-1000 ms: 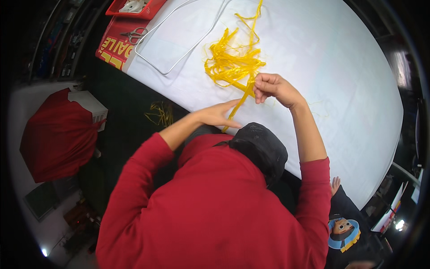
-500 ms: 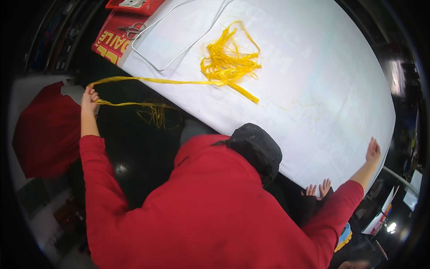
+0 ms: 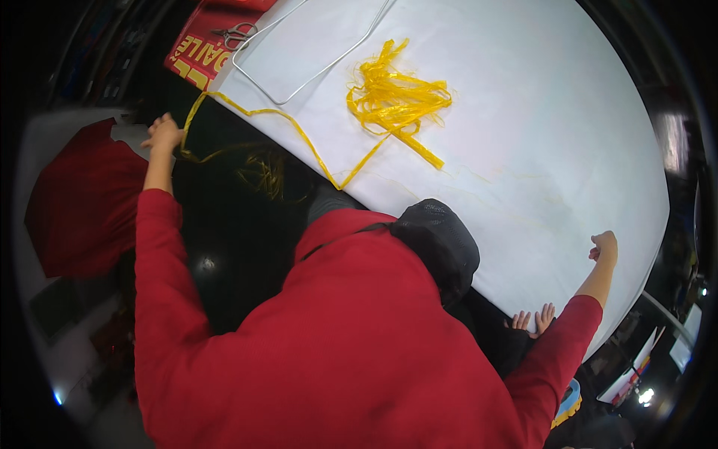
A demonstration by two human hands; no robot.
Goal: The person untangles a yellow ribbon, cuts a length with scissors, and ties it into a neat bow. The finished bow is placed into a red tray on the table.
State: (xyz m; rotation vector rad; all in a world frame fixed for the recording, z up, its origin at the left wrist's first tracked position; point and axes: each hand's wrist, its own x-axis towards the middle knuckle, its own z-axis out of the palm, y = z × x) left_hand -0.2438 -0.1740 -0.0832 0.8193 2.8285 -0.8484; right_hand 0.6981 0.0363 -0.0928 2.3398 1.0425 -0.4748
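A tangled bundle of shiny yellow plastic ribbon (image 3: 396,97) lies on the white-covered table (image 3: 508,67). One length of the yellow ribbon (image 3: 295,127) runs slack from the bundle across the table's near edge and bends down beside my left hand (image 3: 163,135). That hand hangs past the table's left side, its fingers apart, and the ribbon appears to be outside its grasp. At the far right, my right hand (image 3: 604,245) is raised over the table with its fingers curled closed. Whatever lies inside it, if anything, is too small to make out.
Scissors (image 3: 236,34) rest on a red printed sheet (image 3: 202,49) at the upper left, by a bent white wire frame (image 3: 299,82). Another person's hands (image 3: 535,320) lie on the near table edge. More yellow strands (image 3: 263,172) show in the dark area below the table.
My left hand has opened and let go of the ribbon, moving slightly right. The ribbon, pulled straight before, has gone slack and sagged. My right hand has moved a little left, fingers still curled.
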